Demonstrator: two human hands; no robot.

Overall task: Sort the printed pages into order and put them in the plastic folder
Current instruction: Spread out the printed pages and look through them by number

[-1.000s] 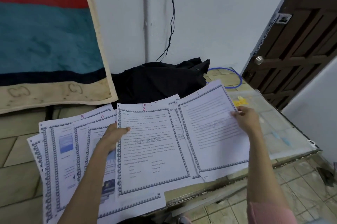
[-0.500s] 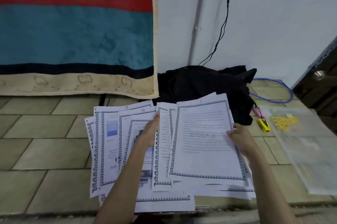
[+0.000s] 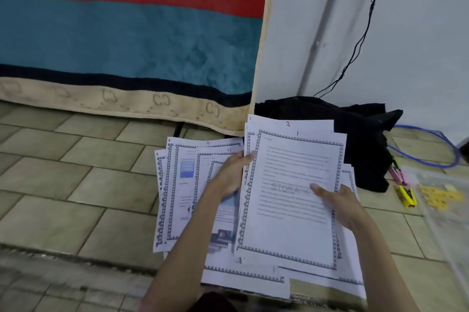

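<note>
Pages point(image 3: 256, 200) lying fanned on the tiled floor, both hands on them.
Left hand point(image 3: 232, 174) is pressing flat; right hand point(image 3: 337, 201) is pinching page 1 point(image 3: 289, 192); folder point(image 3: 446, 200) is lying far right.

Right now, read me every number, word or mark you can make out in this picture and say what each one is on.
"1": red, top of the front page.
"3": red, top of the page behind it.
"4": red, top of a left-pile page.
"11": red, top of another left-pile page.
"STORAGE": faint watermark on the front page, last letters behind the right hand.
"CC": repeated on the blanket border.
Body print: too blurred.
</note>
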